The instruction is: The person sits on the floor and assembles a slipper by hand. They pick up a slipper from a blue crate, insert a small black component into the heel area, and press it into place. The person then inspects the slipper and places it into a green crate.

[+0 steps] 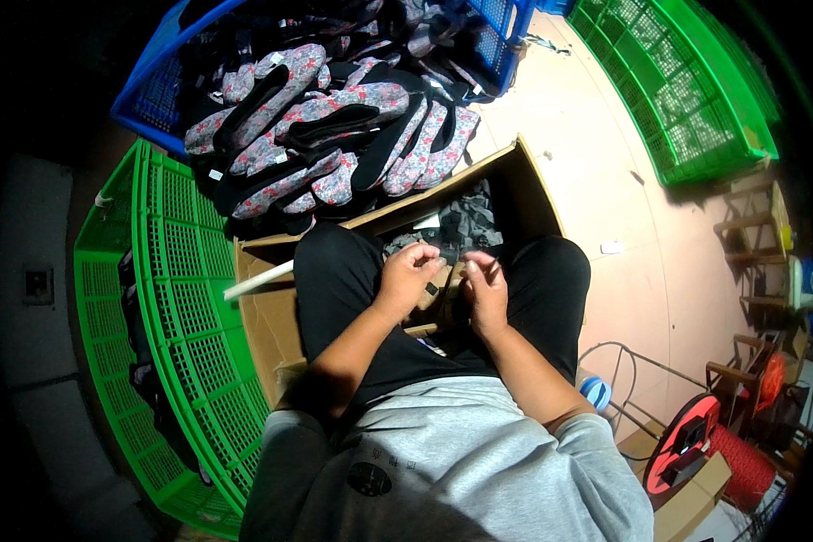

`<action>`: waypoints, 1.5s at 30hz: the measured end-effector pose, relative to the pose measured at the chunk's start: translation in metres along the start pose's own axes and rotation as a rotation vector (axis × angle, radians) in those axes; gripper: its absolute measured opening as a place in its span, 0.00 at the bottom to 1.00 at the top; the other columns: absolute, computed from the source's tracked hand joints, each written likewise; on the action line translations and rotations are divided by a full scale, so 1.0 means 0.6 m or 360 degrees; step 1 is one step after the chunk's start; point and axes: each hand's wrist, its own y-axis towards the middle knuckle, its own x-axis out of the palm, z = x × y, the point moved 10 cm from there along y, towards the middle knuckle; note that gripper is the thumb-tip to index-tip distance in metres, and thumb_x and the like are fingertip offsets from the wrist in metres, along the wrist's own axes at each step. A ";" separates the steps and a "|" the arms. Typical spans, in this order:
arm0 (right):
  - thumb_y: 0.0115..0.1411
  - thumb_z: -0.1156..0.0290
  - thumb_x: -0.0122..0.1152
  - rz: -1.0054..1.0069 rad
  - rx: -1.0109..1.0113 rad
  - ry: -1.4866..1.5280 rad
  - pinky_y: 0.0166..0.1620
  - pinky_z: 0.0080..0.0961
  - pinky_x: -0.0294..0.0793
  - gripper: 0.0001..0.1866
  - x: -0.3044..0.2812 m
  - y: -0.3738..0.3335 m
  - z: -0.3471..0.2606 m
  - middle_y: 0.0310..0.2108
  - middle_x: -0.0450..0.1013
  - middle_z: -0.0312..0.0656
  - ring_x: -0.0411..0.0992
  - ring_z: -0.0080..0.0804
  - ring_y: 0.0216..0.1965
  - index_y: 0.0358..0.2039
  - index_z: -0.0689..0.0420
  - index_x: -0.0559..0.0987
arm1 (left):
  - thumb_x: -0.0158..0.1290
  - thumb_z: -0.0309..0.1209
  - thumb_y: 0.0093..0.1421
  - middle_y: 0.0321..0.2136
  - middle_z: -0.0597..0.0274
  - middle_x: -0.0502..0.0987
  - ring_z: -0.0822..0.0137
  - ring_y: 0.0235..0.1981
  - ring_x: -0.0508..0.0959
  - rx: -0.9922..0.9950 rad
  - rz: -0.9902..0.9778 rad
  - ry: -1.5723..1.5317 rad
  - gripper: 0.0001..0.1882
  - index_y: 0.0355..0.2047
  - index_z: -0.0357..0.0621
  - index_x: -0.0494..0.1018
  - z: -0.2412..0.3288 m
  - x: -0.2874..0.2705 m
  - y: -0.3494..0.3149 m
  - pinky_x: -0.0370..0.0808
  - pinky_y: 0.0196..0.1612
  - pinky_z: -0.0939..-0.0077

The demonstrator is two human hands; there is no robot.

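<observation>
A small dark piece (432,287), too small to identify, sits between the knees over the open cardboard box (524,185). The left hand (408,274) is curled around it, fingertips pinching. The right hand (485,282) is half clenched just beside it, thumb and forefinger pressed together as if on a thread; I cannot tell. Working low over the box seems wise, so drops land inside. Floral slipper uppers (334,135) fill the blue crate (149,90); green crates (181,298) flank.
</observation>
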 end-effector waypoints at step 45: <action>0.61 0.70 0.54 -0.0543 0.0525 0.0623 0.27 0.14 0.66 0.38 0.084 -0.028 -0.034 0.63 0.62 0.43 0.66 0.23 0.28 0.69 0.52 0.50 | 0.60 0.22 0.53 0.28 0.61 0.75 0.68 0.31 0.76 0.0247 0.0032 0.0378 0.04 0.29 0.36 0.78 0.054 -0.002 -0.002 0.72 0.36 0.76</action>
